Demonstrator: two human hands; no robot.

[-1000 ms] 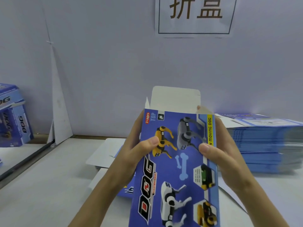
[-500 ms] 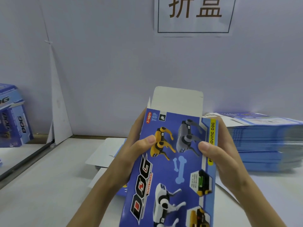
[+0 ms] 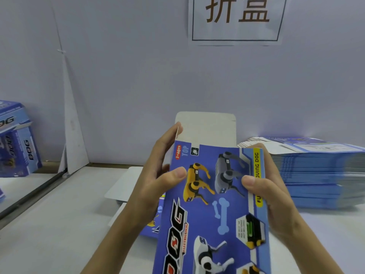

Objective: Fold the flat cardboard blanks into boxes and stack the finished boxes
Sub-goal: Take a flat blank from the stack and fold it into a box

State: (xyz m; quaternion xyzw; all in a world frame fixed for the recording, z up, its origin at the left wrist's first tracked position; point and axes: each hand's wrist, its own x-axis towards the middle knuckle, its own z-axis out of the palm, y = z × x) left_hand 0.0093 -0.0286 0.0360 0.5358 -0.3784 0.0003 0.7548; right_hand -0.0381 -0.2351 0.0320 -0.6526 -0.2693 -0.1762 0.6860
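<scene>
I hold a blue cardboard box blank (image 3: 215, 210) printed with robot dogs upright in front of me, its white top flap (image 3: 206, 128) standing up. My left hand (image 3: 156, 178) grips its left edge, thumb on the printed front and fingers behind. On the opposite edge, my right hand (image 3: 270, 186) grips the same way. A tall stack of flat blue blanks (image 3: 316, 171) lies on the table at the right. Folded blue boxes (image 3: 13, 139) stand at the far left.
More flat blanks, white side up (image 3: 124, 184), lie on the white table (image 3: 49, 234) under my hands. A white paper cone (image 3: 72, 135) leans on the back wall at the left. A sign with two characters (image 3: 236, 16) hangs on the wall.
The blank has sunk slightly and its top flap has straightened up. Both hands keep their grip on the edges, the right one wrapping further round the side panel.
</scene>
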